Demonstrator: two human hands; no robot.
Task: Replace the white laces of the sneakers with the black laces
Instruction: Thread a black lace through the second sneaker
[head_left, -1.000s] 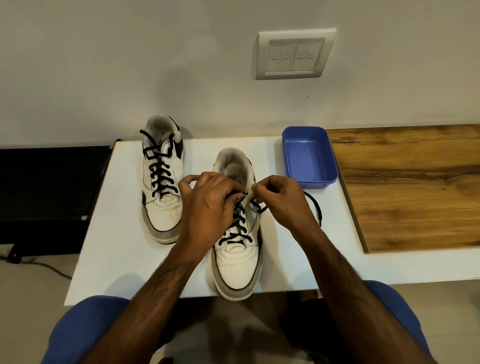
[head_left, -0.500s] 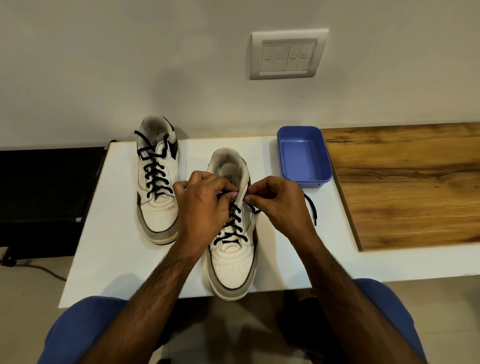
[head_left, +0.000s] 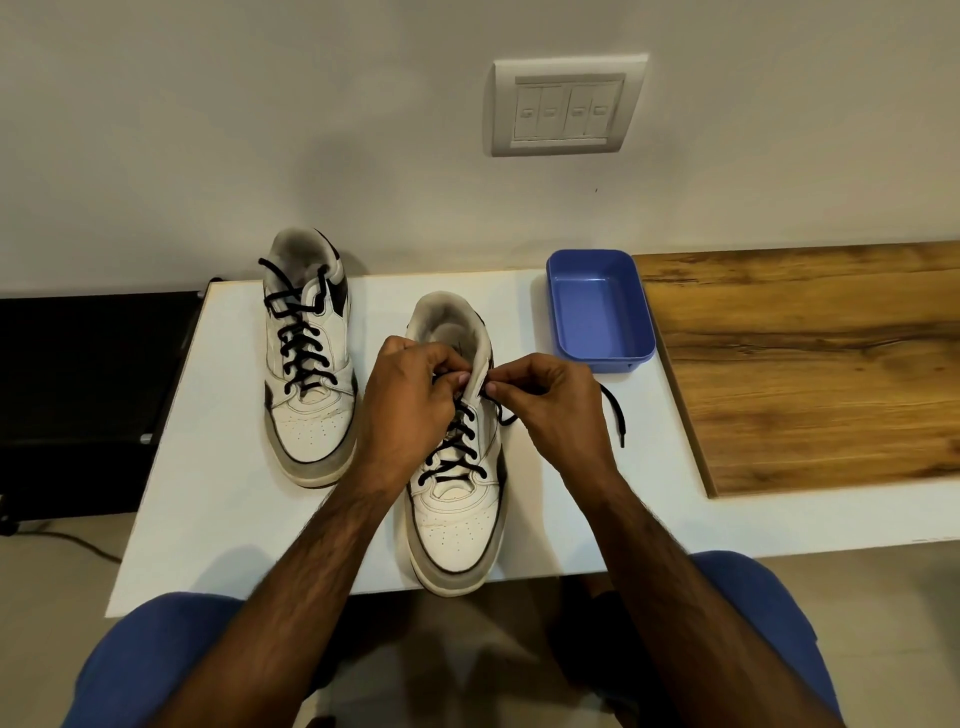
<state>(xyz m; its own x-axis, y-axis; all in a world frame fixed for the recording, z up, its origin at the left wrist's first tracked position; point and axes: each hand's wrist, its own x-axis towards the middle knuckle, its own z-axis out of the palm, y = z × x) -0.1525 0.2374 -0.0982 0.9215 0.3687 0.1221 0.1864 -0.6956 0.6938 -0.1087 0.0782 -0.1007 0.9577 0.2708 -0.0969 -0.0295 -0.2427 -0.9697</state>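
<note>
We are near the end of lacing the near sneaker (head_left: 457, 467), which stands toe toward us at the front edge of the white table (head_left: 218, 493). Its black lace (head_left: 457, 441) already crosses the lower eyelets, and no white lace is in view anywhere.

Compared with a second ago, both our hands have closed in on the top of the sneaker's right eyelet flap. Our left hand (head_left: 410, 405) curls its fingers over the tongue and pinches the flap edge from the inside. Our right hand (head_left: 550, 405) pinches the lace just outside the flap, thumb and forefinger pressed together at an upper eyelet. The fingertips of the two hands now nearly meet across the flap, where earlier they stood a little apart. We judge that the lace is being fed through one of the last holes on that side.

The free lace end (head_left: 615, 421) trails on the table to the right of the sneaker, looping behind our right hand, and it looks much as it did before, so little slack has been drawn through yet.

The far sneaker (head_left: 306, 374), left of and behind the near one, is fully laced in black. A blue tray (head_left: 597, 306) sits behind and right of the near sneaker.
</note>
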